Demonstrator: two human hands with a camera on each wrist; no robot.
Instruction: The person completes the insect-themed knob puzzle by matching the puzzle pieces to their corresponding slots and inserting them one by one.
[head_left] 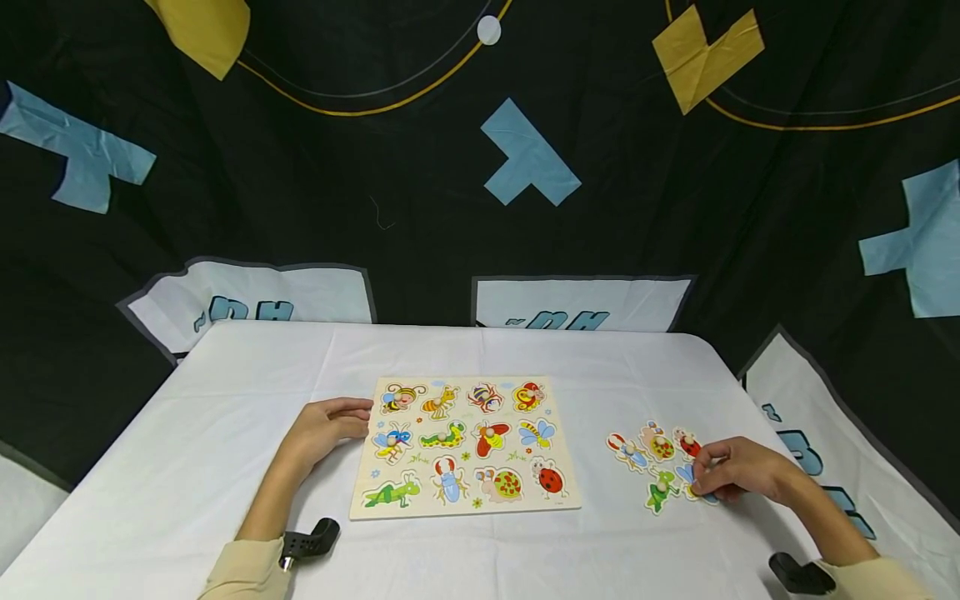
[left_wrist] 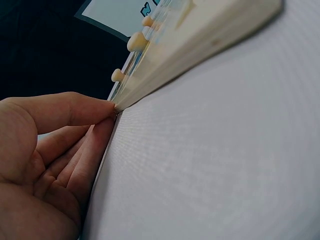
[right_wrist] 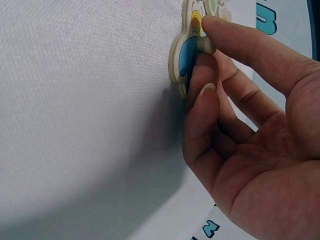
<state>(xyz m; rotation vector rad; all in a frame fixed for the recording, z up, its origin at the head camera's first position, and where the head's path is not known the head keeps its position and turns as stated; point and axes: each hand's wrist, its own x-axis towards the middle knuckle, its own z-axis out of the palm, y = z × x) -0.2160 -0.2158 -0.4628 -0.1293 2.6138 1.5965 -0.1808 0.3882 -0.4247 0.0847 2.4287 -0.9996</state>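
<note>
The left hand (head_left: 324, 427) lies on the white tablecloth (head_left: 225, 392) with relaxed fingers, its fingertips (left_wrist: 102, 112) pressed against the left edge of the puzzle board (head_left: 465, 446), gripping nothing. The left wrist view shows that edge as pale, smooth wood, a thin slab lying flat, with small rounded pegs (left_wrist: 136, 41) rising from its face. The board is rectangular, printed with bright insects in three rows, and sits mid-table. To its right lies a loose cluster of cut-out pieces (head_left: 656, 454), each an irregular insect outline with a knob; a green one (head_left: 662, 492) lies nearest the person. The right hand (head_left: 738, 471) closes thumb and fingers on the peg of a blue-winged piece (right_wrist: 186, 60) at the cluster's near right, the piece flat on the cloth, whose weave looks finely textured. Judged from this, the step in hand is the pick-up of one piece while the board is steadied; the next move calls for a clean lift by the peg and a match of outline to recess.
</note>
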